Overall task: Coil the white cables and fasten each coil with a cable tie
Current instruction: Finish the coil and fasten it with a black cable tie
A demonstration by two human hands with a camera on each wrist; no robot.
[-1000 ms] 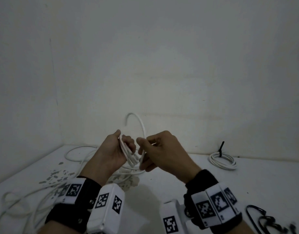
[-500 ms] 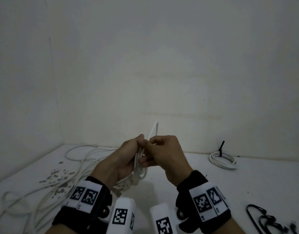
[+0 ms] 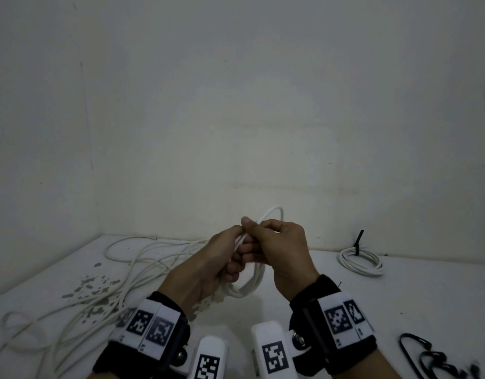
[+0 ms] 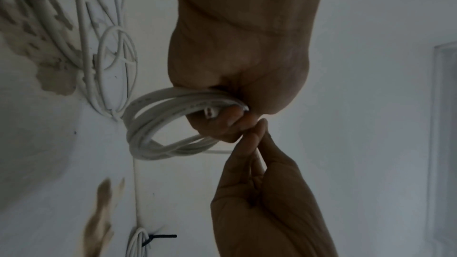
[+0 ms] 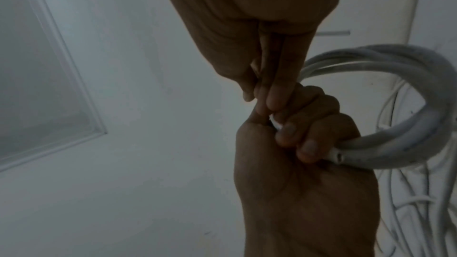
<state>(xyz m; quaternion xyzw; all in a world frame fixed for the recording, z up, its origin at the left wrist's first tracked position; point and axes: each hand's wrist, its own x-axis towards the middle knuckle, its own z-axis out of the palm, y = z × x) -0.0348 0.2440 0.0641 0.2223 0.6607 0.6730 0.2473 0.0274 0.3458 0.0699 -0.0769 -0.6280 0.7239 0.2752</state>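
With the left hand (image 3: 208, 265) clenching the white round-sheathed cable coil (image 3: 249, 283), the right hand (image 3: 279, 253), pinching the tail loop, should lay it flush without loosening the turns.

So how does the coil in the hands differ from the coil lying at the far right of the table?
The held coil is up off the table, gripped by the left hand, with no tie visible; the far coil lies flat on the table, bound by a black cable tie. Both are white cable.
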